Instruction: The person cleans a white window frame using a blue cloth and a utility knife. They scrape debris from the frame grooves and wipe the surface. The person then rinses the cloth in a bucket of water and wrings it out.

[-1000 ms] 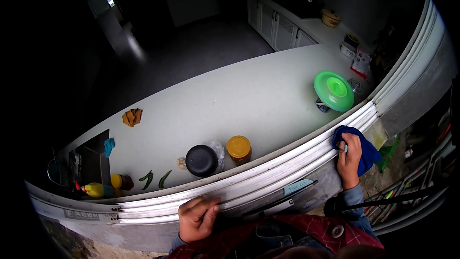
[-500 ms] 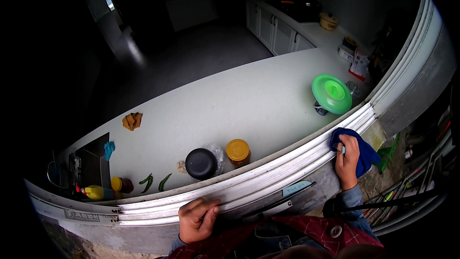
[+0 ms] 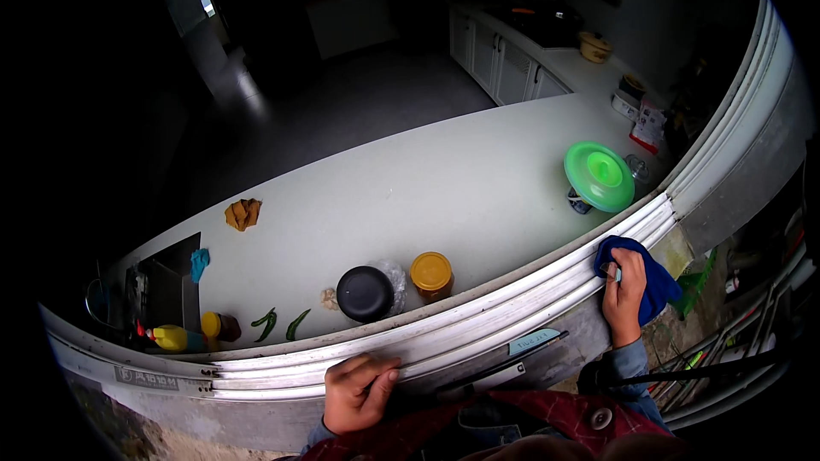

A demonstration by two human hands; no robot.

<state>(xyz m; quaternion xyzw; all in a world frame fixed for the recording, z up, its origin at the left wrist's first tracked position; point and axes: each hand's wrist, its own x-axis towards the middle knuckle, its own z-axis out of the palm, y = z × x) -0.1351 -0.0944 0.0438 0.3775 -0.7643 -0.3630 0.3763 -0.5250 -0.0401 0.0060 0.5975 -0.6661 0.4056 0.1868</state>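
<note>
My right hand is closed on a blue cloth at the right end of the white window track. Part of the cloth lies against the track, and the rest hangs over its near side. A small pale, shiny piece shows at the fingers; its kind is unclear. My left hand grips the track's near edge further left, its fingers curled over the rail and the thumb beside them. Beyond the track, a yellow-lidded jar and a black round lid or pan stand on the white counter.
A green lid covers a container at the right. Green peppers, a yellow bottle, a brown cloth and a teal cloth lie or stand leftward. Rods and clutter fill the lower right.
The whole view has shifted slightly, so everything sits a little further right and lower. Both hands keep their places on the track, and the cloth looks the same.
</note>
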